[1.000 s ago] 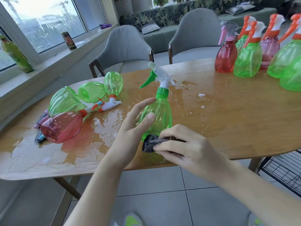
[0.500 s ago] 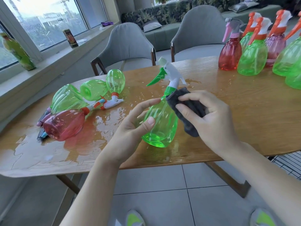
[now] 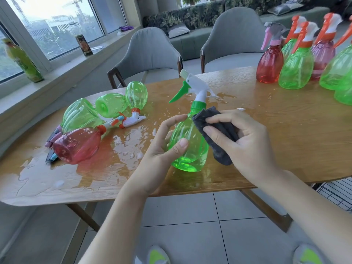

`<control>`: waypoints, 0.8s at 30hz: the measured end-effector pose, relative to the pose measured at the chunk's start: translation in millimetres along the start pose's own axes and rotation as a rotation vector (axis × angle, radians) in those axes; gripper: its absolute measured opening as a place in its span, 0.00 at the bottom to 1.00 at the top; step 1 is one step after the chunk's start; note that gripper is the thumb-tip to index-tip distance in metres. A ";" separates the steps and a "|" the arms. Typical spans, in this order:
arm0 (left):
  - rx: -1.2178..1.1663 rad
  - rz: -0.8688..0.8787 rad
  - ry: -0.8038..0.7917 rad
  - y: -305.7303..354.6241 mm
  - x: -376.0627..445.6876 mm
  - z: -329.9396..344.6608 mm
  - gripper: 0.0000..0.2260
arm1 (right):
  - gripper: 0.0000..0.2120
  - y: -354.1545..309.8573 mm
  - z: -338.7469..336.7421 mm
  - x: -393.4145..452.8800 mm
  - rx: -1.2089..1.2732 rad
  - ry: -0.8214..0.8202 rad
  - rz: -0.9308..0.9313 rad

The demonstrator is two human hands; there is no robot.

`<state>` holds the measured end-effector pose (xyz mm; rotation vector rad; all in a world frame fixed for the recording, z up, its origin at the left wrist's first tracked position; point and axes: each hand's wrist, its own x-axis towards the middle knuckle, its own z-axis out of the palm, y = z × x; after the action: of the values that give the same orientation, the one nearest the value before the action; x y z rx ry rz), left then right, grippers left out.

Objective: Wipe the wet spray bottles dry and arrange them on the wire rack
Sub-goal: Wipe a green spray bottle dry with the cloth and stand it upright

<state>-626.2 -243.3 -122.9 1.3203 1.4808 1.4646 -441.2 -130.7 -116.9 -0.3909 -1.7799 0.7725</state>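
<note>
A green spray bottle with a white head and green trigger is held tilted just above the wooden table. My left hand grips its lower body from the left. My right hand holds a dark grey cloth against the bottle's right shoulder. Several wet bottles lie in a pile at the left: green ones and a red one. A corner of the black wire rack shows under the table's right end.
Puddles and drops cover the table's left half. Several upright bottles, red and green, stand at the back right. Two grey chairs face the far edge. A window sill runs along the left.
My right hand has carried the cloth up from the bottle's base to its right shoulder. The bottle has been lifted and tilted slightly, while my left hand has kept its grip.
</note>
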 end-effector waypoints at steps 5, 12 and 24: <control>-0.151 0.003 0.033 3.6 2.4 14.6 0.23 | 0.06 4.0 -8.2 -10.6 -0.096 -0.103 -0.123; -0.150 -0.032 0.072 8.2 8.7 35.9 0.17 | 0.03 1.5 -17.3 -28.8 -0.262 -0.247 -0.359; -0.132 -0.037 -0.034 20.0 1.4 53.7 0.20 | 0.05 -6.1 -44.2 -32.0 -0.355 -0.131 -0.320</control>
<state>-572.0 -228.6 -111.4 1.2264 1.3556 1.4829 -388.4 -140.8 -127.6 -0.2804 -2.0440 0.2606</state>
